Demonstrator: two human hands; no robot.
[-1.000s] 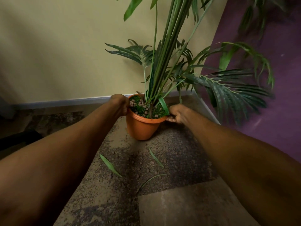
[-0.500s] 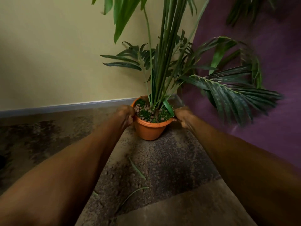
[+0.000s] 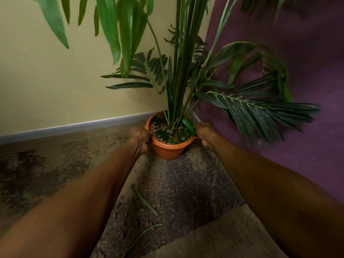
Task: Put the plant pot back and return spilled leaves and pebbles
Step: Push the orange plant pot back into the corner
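Observation:
An orange plant pot (image 3: 168, 150) stands upright on the carpet in the corner where the two walls meet. It holds a tall green palm (image 3: 183, 71), brown pebbles (image 3: 158, 128) and moss. My left hand (image 3: 141, 140) grips the pot's left rim and side. My right hand (image 3: 204, 133) grips its right rim. A loose green leaf (image 3: 146, 202) lies on the carpet between my forearms, and a thin curved leaf (image 3: 144, 232) lies nearer to me. Small pebbles (image 3: 121, 211) are scattered on the dark carpet patch.
A yellow wall (image 3: 55, 81) with a grey skirting board (image 3: 65, 126) runs behind on the left. A purple wall (image 3: 307, 62) stands on the right, with palm fronds (image 3: 260, 108) spreading against it. The carpet (image 3: 223, 239) is patchy brown.
With both hands on it, the pot has moved away from me into the corner. The loose leaves on the carpet now lie nearer to me.

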